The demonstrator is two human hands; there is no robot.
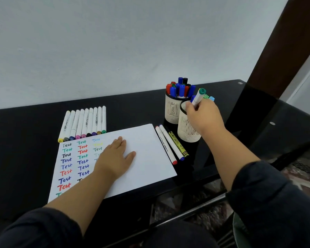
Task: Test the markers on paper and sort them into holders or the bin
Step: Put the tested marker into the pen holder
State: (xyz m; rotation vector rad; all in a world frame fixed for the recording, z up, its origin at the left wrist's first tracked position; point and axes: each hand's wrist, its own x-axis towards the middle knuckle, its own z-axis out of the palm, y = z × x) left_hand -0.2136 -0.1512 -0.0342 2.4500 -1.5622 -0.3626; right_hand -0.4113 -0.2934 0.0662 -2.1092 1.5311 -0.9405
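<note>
You work at a black glass-topped table (34,122) set against a pale wall, and the sheet of paper (147,151) in front of you serves as the landmark for everything else.

Nearest you, your left hand (115,154) lies flat on the middle of the paper, fingers spread and straight, pinning it down. To the left of that hand the paper carries three columns of "Test" scribbles (73,161) in black, green, blue, red and some faint pale colours; the right half is bare.

Just off the paper's right edge lie three loose markers (170,144), side by side: red-tipped, blue-tipped, and a yellow-and-black one. Just beyond the paper's far left corner a row of white markers (84,124) lies in line, coloured caps toward the paper.

Beyond the right edge stands the near mesh holder (186,129). Your right hand (202,115) is over its rim, fingers curled round a white green-capped marker (199,96), cap up, seemingly going in among a few others. Behind it the far holder (172,110) is packed with blue, red, green and black caps.

Judging by the scribbles and the full holder, much is sorted; the row and the loose three look left to do. No bin is in view.
</note>
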